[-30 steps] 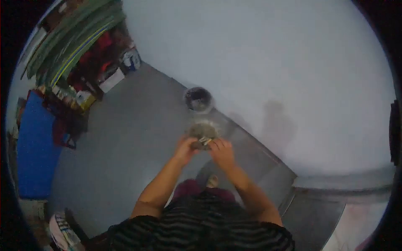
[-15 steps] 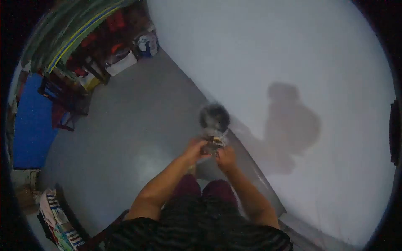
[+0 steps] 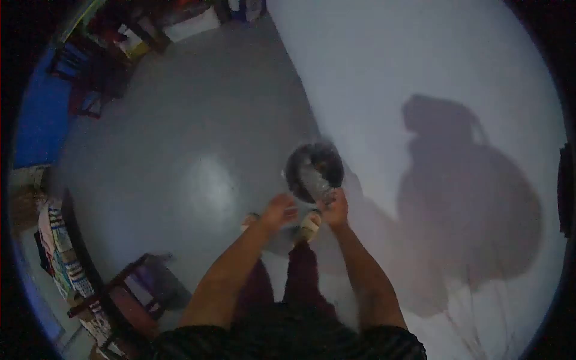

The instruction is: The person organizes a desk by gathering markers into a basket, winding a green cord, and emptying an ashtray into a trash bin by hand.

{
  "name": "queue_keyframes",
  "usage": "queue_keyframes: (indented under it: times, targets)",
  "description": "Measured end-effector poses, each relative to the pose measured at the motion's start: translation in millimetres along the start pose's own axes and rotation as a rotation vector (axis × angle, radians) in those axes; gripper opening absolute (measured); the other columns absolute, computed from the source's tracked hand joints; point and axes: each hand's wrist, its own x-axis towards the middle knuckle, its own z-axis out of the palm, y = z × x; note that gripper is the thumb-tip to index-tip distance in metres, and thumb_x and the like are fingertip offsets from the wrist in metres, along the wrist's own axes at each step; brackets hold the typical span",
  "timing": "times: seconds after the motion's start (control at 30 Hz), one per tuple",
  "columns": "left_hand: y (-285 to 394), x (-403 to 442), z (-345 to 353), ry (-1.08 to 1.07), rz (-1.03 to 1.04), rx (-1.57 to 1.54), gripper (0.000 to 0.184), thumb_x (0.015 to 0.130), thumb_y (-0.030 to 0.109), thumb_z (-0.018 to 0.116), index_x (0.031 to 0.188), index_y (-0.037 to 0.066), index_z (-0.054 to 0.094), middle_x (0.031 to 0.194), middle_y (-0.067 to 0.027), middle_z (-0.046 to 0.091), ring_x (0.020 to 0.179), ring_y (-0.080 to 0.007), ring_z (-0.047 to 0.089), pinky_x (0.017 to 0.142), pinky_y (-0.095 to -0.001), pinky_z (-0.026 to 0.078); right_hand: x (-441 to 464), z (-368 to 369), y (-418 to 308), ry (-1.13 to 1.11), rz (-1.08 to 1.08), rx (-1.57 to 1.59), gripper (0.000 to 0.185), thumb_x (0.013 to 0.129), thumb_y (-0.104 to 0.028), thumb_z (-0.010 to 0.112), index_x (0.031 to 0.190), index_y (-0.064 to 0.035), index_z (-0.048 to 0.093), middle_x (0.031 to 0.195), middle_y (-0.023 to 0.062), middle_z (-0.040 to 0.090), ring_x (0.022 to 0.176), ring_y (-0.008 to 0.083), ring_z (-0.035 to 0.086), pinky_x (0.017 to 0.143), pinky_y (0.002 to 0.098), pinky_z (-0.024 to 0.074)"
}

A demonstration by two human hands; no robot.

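A round dark bin (image 3: 295, 178) stands on the floor against the wall, with crumpled clear plastic (image 3: 316, 180) over its opening. The plastic reaches down to my right hand (image 3: 336, 210), whose fingers appear closed on its near edge. Blur hides exactly how they grip. To the left and nearer to me, my left hand (image 3: 280, 211) is apart from the bin, its fingers stretched out and slightly blurred, with nothing visible in them. Something dark and brownish shows inside the bin, too unclear to name.
A white wall (image 3: 372, 120) rises to the right, carrying my shadow. Grey floor (image 3: 180, 138) extends left. A dark wooden chair (image 3: 96, 78) stands at the far left, a stool-like seat (image 3: 150, 288) at lower left. My sandalled foot (image 3: 310, 225) is just below the bin.
My hands were together on a clear plastic package; now they are apart, with the plastic over the bin by my right hand. The view has tilted down and moved closer to the bin.
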Motion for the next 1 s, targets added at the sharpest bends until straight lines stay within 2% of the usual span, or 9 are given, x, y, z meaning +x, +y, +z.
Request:
queue_keyframes:
  times: [0.07,0.13,0.2,0.33,0.43,0.6,0.77,0.9,1.0]
  targets:
    - [-56,84,-95,-0.113,0.251,0.407,0.067,0.08,0.025,0.061,0.131,0.009,0.021,0.108,-0.0152,0.046,0.091,-0.0303,0.053,0.076,-0.041,0.049,7,22,0,-0.024,0.178,0.369,0.038,0.066,-0.01,0.072,0.098,-0.002,0.052,0.087,0.0093,0.059,0.078,0.0191,0.057,0.068,0.0294,0.046]
    - [-76,100,-126,-0.013,0.234,0.482,0.069,0.079,0.023,0.062,0.132,0.008,0.02,0.105,-0.0143,0.047,0.088,-0.0281,0.054,0.074,-0.0405,0.049,4,47,16,-0.016,0.318,0.537,0.035,0.07,-0.011,0.069,0.1,-0.0023,0.053,0.09,0.0085,0.059,0.081,0.0175,0.057,0.07,0.0286,0.0458]
    - [-53,70,-91,0.287,-0.053,0.211,0.07,0.078,0.022,0.062,0.132,0.006,0.02,0.1,-0.0135,0.048,0.084,-0.0252,0.054,0.071,-0.0399,0.05,-7,70,51,0.02,0.412,0.507,0.033,0.076,-0.014,0.066,0.104,-0.0025,0.054,0.092,0.0084,0.059,0.083,0.0172,0.056,0.072,0.0294,0.0457]
    - [-109,154,-122,0.445,0.016,0.705,0.073,0.075,0.024,0.065,0.131,0.004,0.022,0.096,-0.0135,0.049,0.077,-0.0213,0.054,0.065,-0.0365,0.051,-2,87,96,0.11,0.319,0.605,0.039,0.079,-0.024,0.063,0.107,0.0011,0.053,0.097,0.0083,0.057,0.084,0.0172,0.055,0.073,0.03,0.045]
    - [-131,189,-141,0.529,0.133,0.841,0.075,0.072,0.025,0.068,0.129,0.003,0.024,0.095,-0.0135,0.051,0.075,-0.0213,0.055,0.059,-0.0348,0.051,4,98,85,0.158,0.606,0.793,0.043,0.08,-0.028,0.062,0.108,0.0034,0.052,0.1,0.0084,0.056,0.084,0.0182,0.055,0.074,0.0298,0.0446]
    - [-146,218,-143,0.56,0.365,0.678,0.063,0.07,0.022,0.069,0.118,-0.001,0.036,0.085,-0.0112,0.057,0.064,-0.0222,0.057,0.053,-0.034,0.051,-9,115,118,0.234,0.698,0.806,0.047,0.081,-0.031,0.061,0.111,0.0035,0.05,0.103,0.0079,0.055,0.087,0.0184,0.055,0.075,0.0295,0.0444]
    - [-168,261,-175,0.554,0.378,0.543,0.038,0.074,0.025,0.065,0.099,-0.001,0.053,0.077,-0.0105,0.06,0.066,-0.0208,0.059,0.055,-0.0365,0.048,-11,113,120,0.184,0.725,0.99,0.056,0.075,-0.029,0.068,0.113,0.0056,0.046,0.109,0.0119,0.052,0.094,0.0227,0.054,0.08,0.0343,0.0443]
    - [-163,182,-173,0.377,0.431,0.227,0.035,0.076,0.026,0.063,0.096,-0.001,0.057,0.076,-0.0114,0.062,0.069,-0.021,0.059,0.059,-0.036,0.047,-30,86,81,0.059,0.693,0.859,0.046,0.081,-0.031,0.06,0.114,-0.0007,0.05,0.107,0.0078,0.054,0.095,0.0196,0.053,0.082,0.0329,0.0437]
    - [-171,126,-185,0.648,0.574,0.579,0.031,0.079,0.026,0.06,0.093,0.0,0.058,0.075,-0.0107,0.061,0.063,-0.0215,0.056,0.058,-0.0338,0.046,-39,70,36,-0.073,0.621,0.914,0.046,0.08,-0.031,0.061,0.114,-0.0015,0.05,0.107,0.0078,0.054,0.096,0.0201,0.052,0.083,0.0345,0.0438]
